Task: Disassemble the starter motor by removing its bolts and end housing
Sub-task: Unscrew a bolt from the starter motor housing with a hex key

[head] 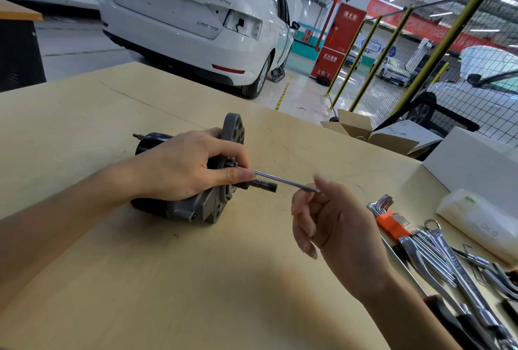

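Nearest, at 4 o'clock, the right hand (333, 220) pinches the far end of a long through bolt (280, 180) between thumb and forefinger, its other fingers loosely curled and free. Wrenches (437, 262) and an orange-holdered hex key set (388, 216) lie on the pale wooden surface (196, 279) at 3 to 4 o'clock, beside the right wrist. The bolt runs slantwise toward 10 o'clock, its other end meeting the starter motor (196, 201) — which lies on its side near the centre of the surface. The left hand (182, 167) grips the motor from above, fingers curled over the body, forefinger and thumb extended to either side of the bolt where it enters the grey end housing (232, 133). The black cylindrical body (148, 142) points toward 9 o'clock. Farther, at 2 o'clock, an open cardboard box (361, 128) stands beyond the surface's edge; at 12 o'clock — a white car (196, 21).
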Available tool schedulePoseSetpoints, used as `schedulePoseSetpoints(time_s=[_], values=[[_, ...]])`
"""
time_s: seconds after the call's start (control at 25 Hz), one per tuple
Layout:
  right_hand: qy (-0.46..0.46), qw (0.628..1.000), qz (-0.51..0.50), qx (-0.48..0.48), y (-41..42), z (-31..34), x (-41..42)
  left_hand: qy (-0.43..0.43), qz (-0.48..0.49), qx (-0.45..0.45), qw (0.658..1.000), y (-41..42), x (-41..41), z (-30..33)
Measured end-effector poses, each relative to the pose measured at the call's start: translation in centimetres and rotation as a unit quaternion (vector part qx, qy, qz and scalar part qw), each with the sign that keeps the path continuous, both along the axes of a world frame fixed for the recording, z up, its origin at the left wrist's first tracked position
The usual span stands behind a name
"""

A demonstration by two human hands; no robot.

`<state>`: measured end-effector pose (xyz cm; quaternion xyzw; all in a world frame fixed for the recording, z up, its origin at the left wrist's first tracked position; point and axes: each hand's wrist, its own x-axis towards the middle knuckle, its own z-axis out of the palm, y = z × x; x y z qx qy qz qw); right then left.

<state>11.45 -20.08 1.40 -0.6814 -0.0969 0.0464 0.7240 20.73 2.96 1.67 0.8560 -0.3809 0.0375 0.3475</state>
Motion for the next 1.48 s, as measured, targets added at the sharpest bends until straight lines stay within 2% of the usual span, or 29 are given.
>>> schedulePoseSetpoints(time_s=[0.28, 0.48, 0.72, 0.88, 1.0, 1.24, 1.48], values=[[-0.097, 0.984, -0.095, -0.118, 0.1, -0.7, -0.1, 0.003, 0.005, 0.001, 1.000, 0.0, 0.0, 0.0], [-0.112, 0.974, -0.121, -0.156, 0.3, -0.8, -0.1, 0.009, -0.001, 0.001, 1.000, 0.1, 0.0, 0.0], [-0.033, 0.985, -0.147, -0.086, 0.3, -0.6, 0.0, -0.003, 0.002, -0.001, 1.000, 0.1, 0.2, -0.2], [0.030, 0.995, -0.089, -0.019, 0.2, 0.0, 0.0, -0.010, 0.003, 0.007, 1.000, 0.1, 0.2, -0.2], [0.019, 0.999, -0.051, 0.000, 0.3, 0.2, -0.1, -0.010, 0.002, 0.011, 1.000, 0.1, 0.1, -0.1], [-0.017, 0.998, -0.051, 0.025, 0.2, 0.1, -0.1, -0.004, -0.001, 0.005, 1.000, 0.1, 0.2, -0.1], [-0.052, 0.992, -0.107, -0.051, 0.2, -0.4, -0.2, -0.010, 0.002, -0.001, 1.000, 0.1, 0.4, -0.3]])
